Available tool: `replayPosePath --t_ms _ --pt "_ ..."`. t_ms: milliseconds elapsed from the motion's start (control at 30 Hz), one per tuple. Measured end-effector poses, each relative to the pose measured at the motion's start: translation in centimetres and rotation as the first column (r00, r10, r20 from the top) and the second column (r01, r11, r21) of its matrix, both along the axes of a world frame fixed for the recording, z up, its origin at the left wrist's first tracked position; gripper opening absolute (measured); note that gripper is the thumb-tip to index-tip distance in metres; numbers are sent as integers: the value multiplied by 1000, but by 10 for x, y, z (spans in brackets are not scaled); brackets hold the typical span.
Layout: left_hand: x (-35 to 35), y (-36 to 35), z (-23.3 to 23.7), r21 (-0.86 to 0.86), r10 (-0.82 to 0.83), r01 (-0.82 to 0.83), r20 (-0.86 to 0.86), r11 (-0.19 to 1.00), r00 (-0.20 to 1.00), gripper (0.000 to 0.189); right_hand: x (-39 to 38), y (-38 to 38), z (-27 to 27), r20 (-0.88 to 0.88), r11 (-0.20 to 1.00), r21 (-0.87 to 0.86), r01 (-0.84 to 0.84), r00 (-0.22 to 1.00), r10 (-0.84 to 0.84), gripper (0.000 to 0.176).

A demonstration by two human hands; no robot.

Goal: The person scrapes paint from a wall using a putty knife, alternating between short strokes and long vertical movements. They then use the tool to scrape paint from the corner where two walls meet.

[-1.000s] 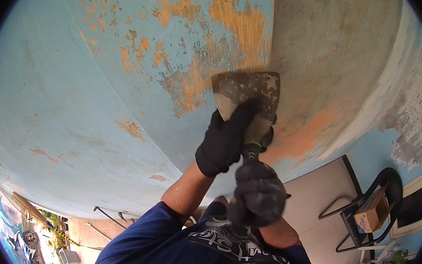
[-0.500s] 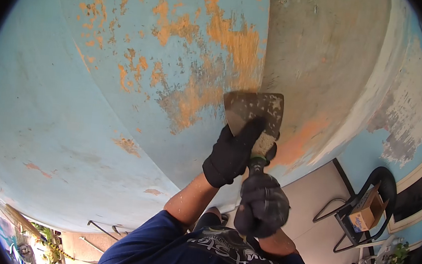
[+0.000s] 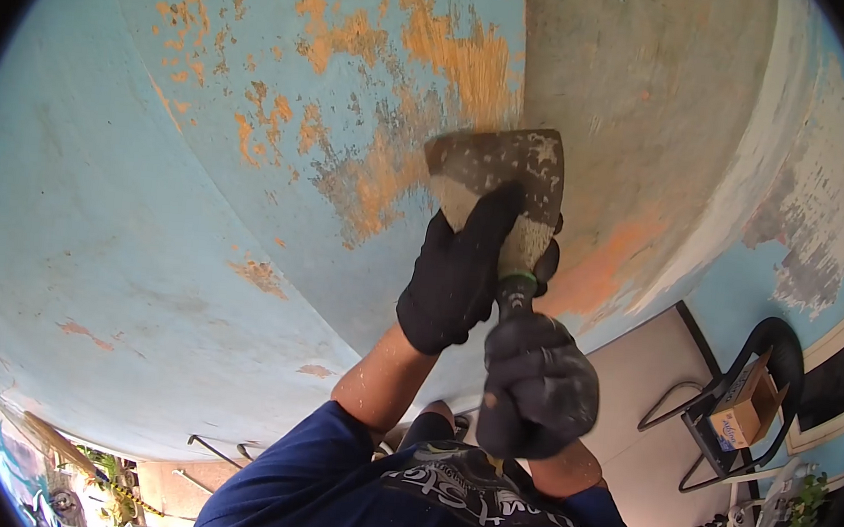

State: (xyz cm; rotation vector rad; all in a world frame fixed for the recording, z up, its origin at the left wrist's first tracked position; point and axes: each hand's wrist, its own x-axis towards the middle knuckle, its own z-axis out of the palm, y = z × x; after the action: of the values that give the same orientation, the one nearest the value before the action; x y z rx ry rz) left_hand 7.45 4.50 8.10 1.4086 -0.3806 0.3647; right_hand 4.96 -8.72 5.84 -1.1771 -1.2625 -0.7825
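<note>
A wide scraper with a worn, paint-flecked blade lies against the peeling wall. My right hand, in a black glove, is wrapped round its dark handle. Higher up, my left hand, also gloved in black, grips the scraper at the base of the blade, its thumb pressed along the face. Around the blade's edge, the light blue paint is chipped, with orange and grey patches showing. Right of a vertical line the surface is bare grey-brown, with an orange smear lower down.
To the lower right a black chair holds an open cardboard box. Below it are a white piece of furniture and a green plant. Pale floor runs between the wall and chair. Outdoor clutter shows at lower left.
The scraper has moved up and slightly left along the wall, its blade tilting a little. Both hands have moved with it, keeping their hold. The view has shifted slightly.
</note>
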Motion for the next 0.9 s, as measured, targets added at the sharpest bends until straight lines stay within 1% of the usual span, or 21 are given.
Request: replayPosePath --t_ms 33,133,167,200,267,300,333,367,400,467,533,567,600,667,700,733,767,800,833,867,900 --pt "-5 -1 -3 35 -5 4 34 999 999 48 -14 -8 1 -81 991 -95 93 992 -101 12" --pt "-2 -3 2 100 -21 7 137 995 990 57 -24 -3 -10 -251 987 -92 134 956 -153 6" --pt "0 -3 7 140 -5 -17 153 990 988 53 -8 -9 -17 -389 991 -60 -116 917 84 8" --pt "2 -2 11 179 11 -41 164 983 986 50 -8 -10 -21 -397 991 -56 -118 914 86 8" --pt "5 -2 20 255 43 -91 186 963 982 43 -11 -6 -9 -270 999 -19 28 962 -32 9" --pt "0 -4 18 296 55 -108 183 949 982 40 -9 -6 0 -58 987 -62 150 986 -154 10" --pt "-4 -7 18 302 51 -103 177 948 983 40 -13 -8 -5 -64 986 -58 153 986 -157 10" --pt "-7 -10 19 13 -39 40 -23 999 999 35 -13 -11 -10 -90 998 -33 62 994 -65 10" --pt "-8 -13 21 -298 -184 124 -182 946 966 30 -10 -12 -11 -107 999 -8 -31 994 30 11" --pt "3 -11 21 -311 -132 54 -238 949 962 27 2 -11 -12 0 994 -35 -108 994 108 12" --pt "15 -1 20 -70 53 -58 -66 996 996 30 3 3 -12 -425 1000 4 -15 905 15 9" --pt "21 2 17 303 188 -269 272 914 944 30 20 15 -12 76 983 48 175 981 -178 8" --pt "20 4 13 302 192 -273 271 913 943 30 15 9 -12 75 984 46 170 982 -173 8" --pt "17 5 9 322 187 -234 172 917 967 29 -5 -15 -3 -205 996 -88 24 978 -42 6" --pt "8 5 6 458 197 -777 793 431 577 30 -12 -20 -3 -347 989 -138 -61 938 10 8" --pt "4 2 5 452 199 -782 798 429 569 30 -16 -15 -8 -340 988 -138 -63 940 12 8" --pt "4 -4 5 347 278 -412 376 842 884 32 -16 -7 -14 -299 998 -66 9 954 -28 10" --pt "3 -9 8 -58 37 -43 -91 997 995 33 -14 -1 -19 -265 997 10 77 961 -71 13" --pt "11 -8 17 -272 -98 37 -216 962 971 34 -10 3 -21 -336 988 -87 125 930 -147 13" --pt "16 -5 19 -275 -99 33 -229 961 968 34 -5 5 -17 -348 988 -91 124 926 -148 13" --pt "20 -2 19 -51 55 -61 -116 997 992 34 4 8 -9 -170 991 -44 126 977 -132 14"
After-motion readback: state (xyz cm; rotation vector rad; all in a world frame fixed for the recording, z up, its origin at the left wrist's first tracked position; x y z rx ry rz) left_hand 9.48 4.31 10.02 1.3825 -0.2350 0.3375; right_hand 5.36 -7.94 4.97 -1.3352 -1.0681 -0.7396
